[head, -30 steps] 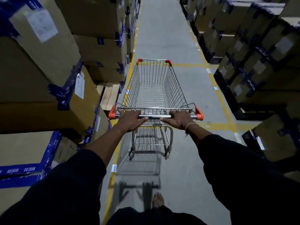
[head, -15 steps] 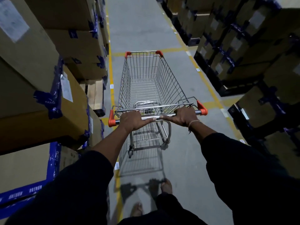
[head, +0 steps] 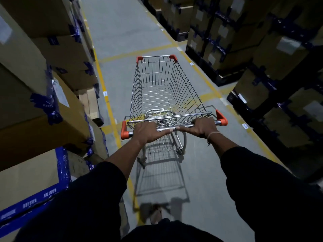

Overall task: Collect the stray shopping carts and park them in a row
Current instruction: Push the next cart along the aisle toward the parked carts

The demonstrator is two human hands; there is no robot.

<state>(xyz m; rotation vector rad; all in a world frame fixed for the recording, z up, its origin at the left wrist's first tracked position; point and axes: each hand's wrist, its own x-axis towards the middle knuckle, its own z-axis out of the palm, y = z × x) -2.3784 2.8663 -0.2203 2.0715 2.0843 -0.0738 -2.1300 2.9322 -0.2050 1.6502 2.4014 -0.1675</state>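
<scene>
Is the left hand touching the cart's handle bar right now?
Touching. The head view shows the left hand with fingers wrapped over the handle bar.

Dim aisle, wide-angle bending at the edges, cart shadow [head: 162,177] falling toward the camera, foot blurred.
</scene>
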